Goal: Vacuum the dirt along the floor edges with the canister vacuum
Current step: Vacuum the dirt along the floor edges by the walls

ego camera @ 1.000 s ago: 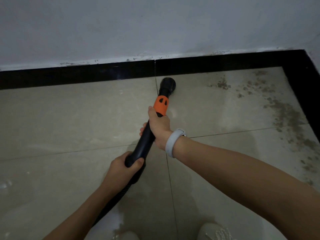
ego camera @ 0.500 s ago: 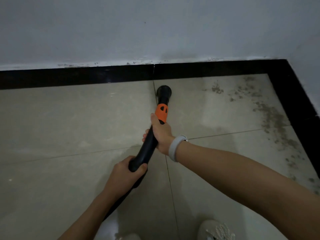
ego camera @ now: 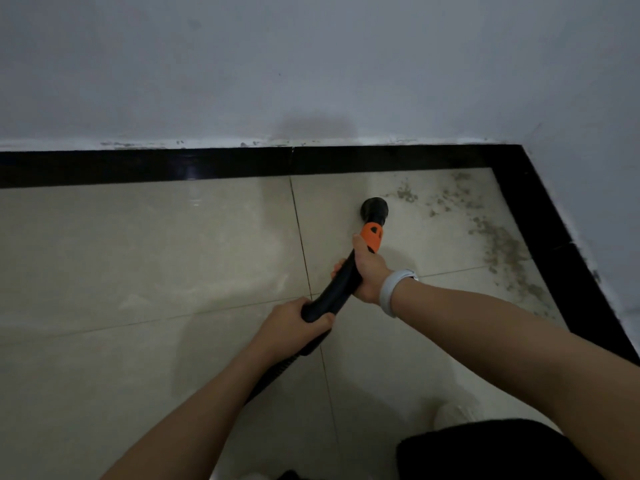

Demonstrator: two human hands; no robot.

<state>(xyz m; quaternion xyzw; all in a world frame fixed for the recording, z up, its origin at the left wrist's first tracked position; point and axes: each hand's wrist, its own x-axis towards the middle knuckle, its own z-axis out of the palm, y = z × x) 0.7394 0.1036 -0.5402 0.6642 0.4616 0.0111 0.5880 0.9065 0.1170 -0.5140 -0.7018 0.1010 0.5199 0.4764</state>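
I hold a black vacuum hose wand (ego camera: pixel 337 289) with an orange collar (ego camera: pixel 371 237) and a round black nozzle (ego camera: pixel 374 208) pressed down on the beige tile floor (ego camera: pixel 156 244). My right hand (ego camera: pixel 369 270), a white band on its wrist, grips the wand just below the collar. My left hand (ego camera: pixel 294 322) grips the wand's lower end where the ribbed hose begins. Grey dirt (ego camera: pixel 502 244) lies scattered right of the nozzle, along the right wall and into the corner. The nearest specks (ego camera: pixel 405 195) sit just beyond the nozzle.
A black skirting strip (ego camera: pixel 138 166) runs under the white back wall (ego camera: pixel 311 64) and turns down the right side (ego camera: pixel 568 265), forming a corner. A white shoe (ego camera: pixel 450 415) and dark clothing (ego camera: pixel 485 452) show at the bottom right.
The nozzle has moved right, off the tile joint and toward the dirt patch, and sits a little farther from the back skirting. The view has shifted to show more of the corner.
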